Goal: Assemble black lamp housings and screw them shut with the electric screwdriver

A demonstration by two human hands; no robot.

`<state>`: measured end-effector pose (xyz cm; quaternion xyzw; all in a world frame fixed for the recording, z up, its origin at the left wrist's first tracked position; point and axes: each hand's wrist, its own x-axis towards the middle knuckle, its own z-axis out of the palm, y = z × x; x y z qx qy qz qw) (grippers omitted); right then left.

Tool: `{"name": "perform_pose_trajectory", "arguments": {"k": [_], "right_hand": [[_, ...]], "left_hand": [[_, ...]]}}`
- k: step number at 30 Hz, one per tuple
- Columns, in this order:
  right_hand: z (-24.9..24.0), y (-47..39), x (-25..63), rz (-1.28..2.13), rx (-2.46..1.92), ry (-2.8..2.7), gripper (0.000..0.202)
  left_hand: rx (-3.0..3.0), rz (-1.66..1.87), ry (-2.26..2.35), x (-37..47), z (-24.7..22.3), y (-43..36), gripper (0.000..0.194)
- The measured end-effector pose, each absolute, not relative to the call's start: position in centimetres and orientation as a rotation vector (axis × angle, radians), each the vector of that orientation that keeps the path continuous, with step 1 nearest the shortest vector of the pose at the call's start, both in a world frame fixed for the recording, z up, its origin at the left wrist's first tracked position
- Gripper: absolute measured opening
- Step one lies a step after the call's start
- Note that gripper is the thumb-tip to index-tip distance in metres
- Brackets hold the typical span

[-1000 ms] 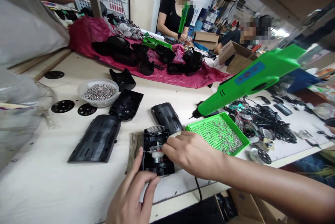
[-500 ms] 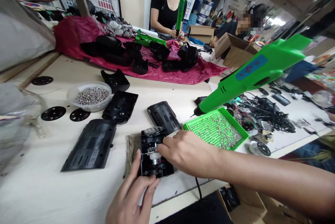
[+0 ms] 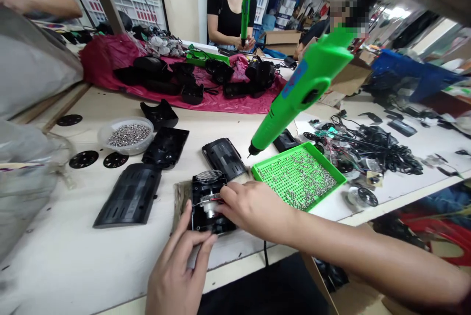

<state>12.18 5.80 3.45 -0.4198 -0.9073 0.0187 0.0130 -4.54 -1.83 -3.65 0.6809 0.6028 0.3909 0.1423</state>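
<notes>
The open black housing (image 3: 199,221) lies on the bench (image 3: 59,261) between both hands, long axis running away from the person; its white motor part (image 3: 210,208) sits just left of the right hand (image 3: 257,209), the nearer one, fingers bunched, grasp unclear; the left hand (image 3: 178,266) braces the left and near edges, fingers spread, unclenched.

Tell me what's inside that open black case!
The open black case has a white and silver part in the middle and a round silvery grille at the far end. The right hand covers some of its right side, so I can't see what's under there.
</notes>
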Motion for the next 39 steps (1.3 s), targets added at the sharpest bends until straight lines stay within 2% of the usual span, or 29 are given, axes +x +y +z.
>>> {"name": "perform_pose_trajectory", "arguments": {"k": [2,4,10,21,24,28,35,39], "right_hand": [[3.5,5.4,13.1,0.256,-1.383,-2.681,0.031],[3.7,5.2,14.3,0.355,-1.442,-2.557,0.03],[3.6,4.9,16.4,0.329,-1.452,-2.497,0.022],[2.6,6.6,14.8,0.167,-1.158,-2.737,0.01],[2.2,6.9,14.3,0.075,-1.086,-2.753,0.012],[1.9,7.2,14.1,0.116,-1.006,-2.751,0.014],[2.5,8.4,14.2,0.263,-0.993,-2.803,0.017],[2.7,8.4,13.5,0.209,-0.994,-2.851,0.014]], "left_hand": [[1.923,1.144,1.771,-4.2,-3.4,-2.0,0.018],[1.876,1.155,1.793,-4.1,-3.2,-2.0,0.019],[1.951,1.134,1.824,-4.6,-3.5,-1.8,0.019],[2.032,1.128,1.826,-4.5,-4.1,-1.7,0.021],[1.993,1.094,1.83,-4.4,-4.0,-1.9,0.023],[1.786,1.099,1.868,-3.9,-3.7,-2.1,0.026],[1.902,1.037,1.801,-4.7,-3.8,-1.7,0.021],[1.904,1.046,1.806,-4.5,-3.8,-1.5,0.022]]}}
